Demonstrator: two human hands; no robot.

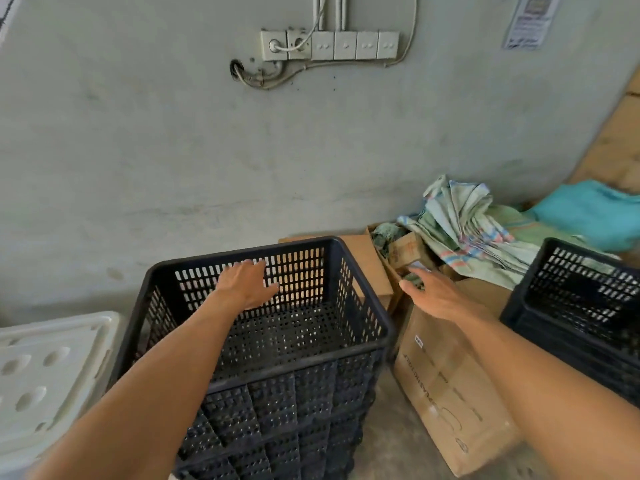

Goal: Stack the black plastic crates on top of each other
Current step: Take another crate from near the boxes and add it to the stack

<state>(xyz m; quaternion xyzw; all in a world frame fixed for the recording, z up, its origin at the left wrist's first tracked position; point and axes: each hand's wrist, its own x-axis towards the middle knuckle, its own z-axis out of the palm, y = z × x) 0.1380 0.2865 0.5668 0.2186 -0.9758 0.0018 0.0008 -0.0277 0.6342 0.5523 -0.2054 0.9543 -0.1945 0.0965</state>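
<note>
A stack of black perforated plastic crates (363,289) stands in front of me against the wall, its top crate empty. My left hand (247,284) hovers open over the inside of that top crate, fingers spread toward its far wall. My right hand (436,294) is open in the air to the right of the stack, above a cardboard box, holding nothing. Another black crate (540,306) sits at the far right, partly cut off by the frame edge.
A white moulded plastic lid (52,372) lies left of the stack. Cardboard boxes (446,393) fill the floor between the stack and the right crate. Woven sacks (485,230) and a teal cloth (595,213) are piled behind. Wall sockets (329,45) hang above.
</note>
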